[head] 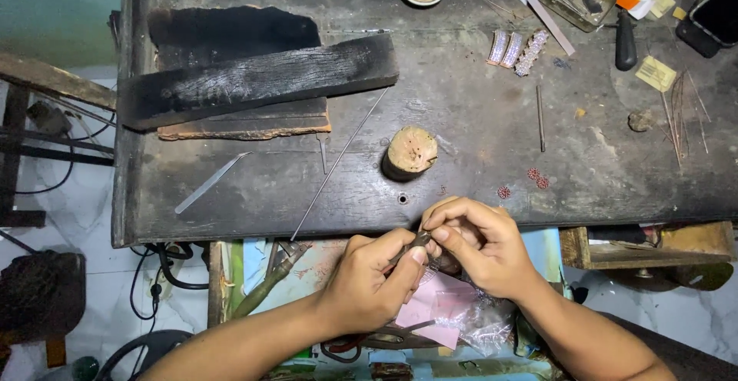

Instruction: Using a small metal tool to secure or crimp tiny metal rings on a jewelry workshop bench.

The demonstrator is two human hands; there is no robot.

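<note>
Pinching a small dark metal tool (420,237) between both hands, just off the near edge of the workbench (477,119) and above the pink paper (430,304) and clear plastic bag (484,319) lying below. The left hand (369,281) is curled closed around the lower end of it, thumb pressed on top, while the right hand (480,246) closes thumb and forefinger on the upper tip. So the piece runs diagonally between the two sets of fingertips, mostly hidden by them, and I can't tell what's at the very end.

My read: it looks slim, stiff and light, probably a bit slick being metal, so a fingertip pinch near each end seems the way to hold it. Anything tiny on the tip would likely be fragile. The wooden peg (410,152) and little red beaded bits (530,181) sit on the bench just beyond, untouched.
</note>
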